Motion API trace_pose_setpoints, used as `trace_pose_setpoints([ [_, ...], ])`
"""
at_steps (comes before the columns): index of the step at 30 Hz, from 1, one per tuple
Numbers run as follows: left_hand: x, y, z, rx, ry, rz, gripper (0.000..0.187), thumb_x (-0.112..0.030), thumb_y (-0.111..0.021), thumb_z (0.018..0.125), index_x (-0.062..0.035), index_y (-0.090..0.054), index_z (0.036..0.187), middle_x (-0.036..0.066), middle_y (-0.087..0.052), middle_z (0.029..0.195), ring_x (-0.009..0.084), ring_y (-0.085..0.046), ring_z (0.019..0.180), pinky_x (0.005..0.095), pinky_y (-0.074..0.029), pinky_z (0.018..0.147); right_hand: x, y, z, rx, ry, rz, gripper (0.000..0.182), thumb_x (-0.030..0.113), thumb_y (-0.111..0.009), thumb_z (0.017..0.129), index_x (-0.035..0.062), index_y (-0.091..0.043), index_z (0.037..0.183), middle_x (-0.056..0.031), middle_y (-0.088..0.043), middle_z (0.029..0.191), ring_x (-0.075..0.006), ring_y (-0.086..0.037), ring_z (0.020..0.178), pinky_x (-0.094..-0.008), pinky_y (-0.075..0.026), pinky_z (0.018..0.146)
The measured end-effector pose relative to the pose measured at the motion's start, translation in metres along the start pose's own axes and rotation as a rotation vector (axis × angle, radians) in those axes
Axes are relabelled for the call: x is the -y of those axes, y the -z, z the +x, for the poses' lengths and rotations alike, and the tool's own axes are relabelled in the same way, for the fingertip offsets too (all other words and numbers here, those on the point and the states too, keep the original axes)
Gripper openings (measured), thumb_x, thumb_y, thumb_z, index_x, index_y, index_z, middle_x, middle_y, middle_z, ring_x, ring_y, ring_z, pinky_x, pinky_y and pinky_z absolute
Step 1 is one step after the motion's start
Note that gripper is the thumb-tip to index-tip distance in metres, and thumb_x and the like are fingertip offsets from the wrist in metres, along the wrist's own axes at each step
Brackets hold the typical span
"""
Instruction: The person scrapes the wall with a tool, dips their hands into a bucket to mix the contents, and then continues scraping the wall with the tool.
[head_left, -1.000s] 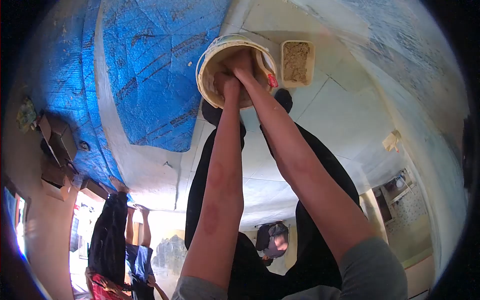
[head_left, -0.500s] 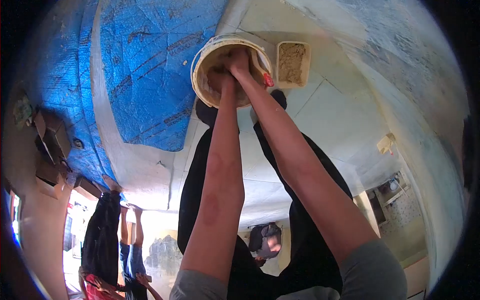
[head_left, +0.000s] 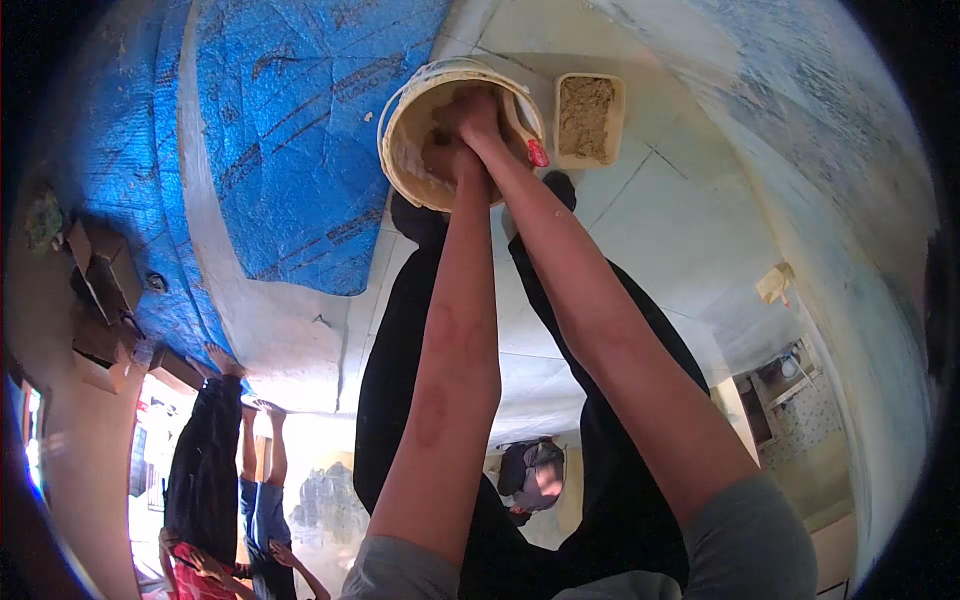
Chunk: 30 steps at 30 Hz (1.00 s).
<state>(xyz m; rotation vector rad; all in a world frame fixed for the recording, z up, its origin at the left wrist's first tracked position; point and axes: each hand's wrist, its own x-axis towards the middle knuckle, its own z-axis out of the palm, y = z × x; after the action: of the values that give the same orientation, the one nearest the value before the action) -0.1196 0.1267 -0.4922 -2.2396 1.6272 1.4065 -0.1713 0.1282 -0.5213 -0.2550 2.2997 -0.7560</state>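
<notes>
Both of my hands are down inside a white round bucket (head_left: 392,150) with a light, smeared inner wall. My left hand (head_left: 445,160) is low in the shaded inside, its fingers hidden. Just above and to the right, my right hand (head_left: 472,112) crosses close to it, and its fingertips are lost in shadow. A tool with a red-tipped handle (head_left: 538,153) leans on the bucket's right inner side, touched by neither hand. Right of the bucket stands a cream rectangular tub (head_left: 622,125) holding a brown, lumpy material (head_left: 585,118).
Blue sheeting (head_left: 300,150) covers the floor at the left. Cardboard boxes (head_left: 105,270) stand at the far left. Two people (head_left: 205,470) are at the lower left, another person (head_left: 535,472) at the bottom centre. A yellowish object (head_left: 773,284) lies by the right wall.
My left forearm has swung slightly right, and my left hand has shifted right inside the bucket, closer to my right hand. The bucket and tub sit slightly higher in view.
</notes>
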Motion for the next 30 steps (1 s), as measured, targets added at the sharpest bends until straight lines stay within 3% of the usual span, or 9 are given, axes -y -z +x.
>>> trace_pose_setpoints([
  [2,0.010,-0.006,0.009,-0.022,-0.004,-0.032,0.046,-0.030,-0.068,0.073,0.0047,-0.057,0.101,0.016,-0.060,0.106,0.0235,-0.061,0.091,0.0311,-0.050,0.074,-0.018,-0.032,0.013,-0.357,0.057,0.033,0.037,0.029,-0.058,0.072,0.0000,-0.062,0.095,-0.0204,-0.061,0.099,-0.0327,-0.057,0.096,-0.0377,-0.045,0.084],
  [6,-0.009,-0.004,0.014,-0.071,0.115,-0.245,0.046,-0.028,-0.070,0.071,0.0054,-0.058,0.100,0.016,-0.060,0.106,0.0241,-0.061,0.091,0.0317,-0.050,0.074,0.010,-0.004,0.001,-0.411,-0.069,0.187,0.036,0.029,-0.056,0.073,0.0004,-0.063,0.094,-0.0212,-0.061,0.098,-0.0338,-0.056,0.097,-0.0383,-0.045,0.084],
  [9,-0.017,-0.002,0.020,-0.076,0.140,-0.218,0.041,-0.026,-0.069,0.069,0.0051,-0.061,0.095,0.017,-0.062,0.100,0.0256,-0.062,0.089,0.0330,-0.050,0.075,0.010,0.003,-0.004,-0.220,-0.253,0.065,0.036,0.027,-0.055,0.074,-0.0013,-0.062,0.096,-0.0243,-0.060,0.098,-0.0341,-0.055,0.100,-0.0380,-0.044,0.086],
  [11,-0.021,-0.002,0.024,-0.077,0.155,-0.200,0.037,-0.024,-0.069,0.068,0.0048,-0.063,0.091,0.018,-0.063,0.095,0.0266,-0.063,0.087,0.0338,-0.050,0.076,0.004,0.009,-0.009,0.077,-0.185,0.270,0.044,0.020,-0.055,0.077,-0.0004,-0.049,0.115,-0.0218,-0.050,0.116,-0.0341,-0.045,0.112,-0.0386,-0.035,0.096],
  [15,-0.018,0.002,0.037,-0.067,0.118,-0.124,0.035,-0.023,-0.069,0.067,0.0044,-0.065,0.088,0.018,-0.065,0.091,0.0279,-0.063,0.085,0.0349,-0.050,0.076,0.006,0.010,-0.021,0.105,-0.165,0.477,0.045,0.020,-0.055,0.077,-0.0021,-0.049,0.115,-0.0225,-0.050,0.117,-0.0342,-0.044,0.113,-0.0386,-0.033,0.098],
  [18,-0.012,0.002,0.050,-0.057,0.049,0.014,0.036,-0.023,-0.069,0.066,0.0039,-0.065,0.089,0.017,-0.065,0.092,0.0285,-0.063,0.085,0.0358,-0.050,0.076,0.009,-0.005,-0.017,-0.233,-0.282,0.245,0.035,0.022,-0.046,0.079,-0.0018,-0.060,0.101,-0.0252,-0.058,0.101,-0.0346,-0.055,0.100,-0.0384,-0.043,0.087],
  [21,-0.028,0.005,0.045,-0.026,0.055,0.104,0.036,-0.026,-0.068,0.067,0.0032,-0.066,0.087,0.017,-0.065,0.090,0.0292,-0.063,0.083,0.0369,-0.050,0.076,-0.010,-0.019,-0.006,-0.126,-0.121,0.059,0.041,0.018,-0.052,0.077,-0.0057,-0.051,0.110,-0.0249,-0.049,0.118,-0.0346,-0.043,0.114,-0.0393,-0.031,0.099],
  [24,-0.034,0.008,0.047,-0.031,0.065,0.167,0.037,-0.030,-0.067,0.067,0.0023,-0.066,0.086,0.017,-0.065,0.087,0.0298,-0.064,0.080,0.0381,-0.049,0.075,0.020,0.021,-0.028,0.253,-0.329,0.225,0.040,0.017,-0.050,0.077,-0.0072,-0.051,0.109,-0.0277,-0.049,0.116,-0.0378,-0.043,0.113,-0.0412,-0.032,0.098],
  [30,-0.039,0.003,0.051,-0.022,-0.088,0.225,0.038,-0.033,-0.065,0.069,0.0002,-0.066,0.086,0.016,-0.066,0.087,0.0310,-0.063,0.083,0.0386,-0.048,0.076,-0.033,-0.046,-0.021,-0.292,0.050,0.230,0.030,0.015,-0.047,0.076,-0.0079,-0.060,0.090,-0.0302,-0.058,0.091,-0.0443,-0.054,0.092,-0.0453,-0.043,0.083],
])
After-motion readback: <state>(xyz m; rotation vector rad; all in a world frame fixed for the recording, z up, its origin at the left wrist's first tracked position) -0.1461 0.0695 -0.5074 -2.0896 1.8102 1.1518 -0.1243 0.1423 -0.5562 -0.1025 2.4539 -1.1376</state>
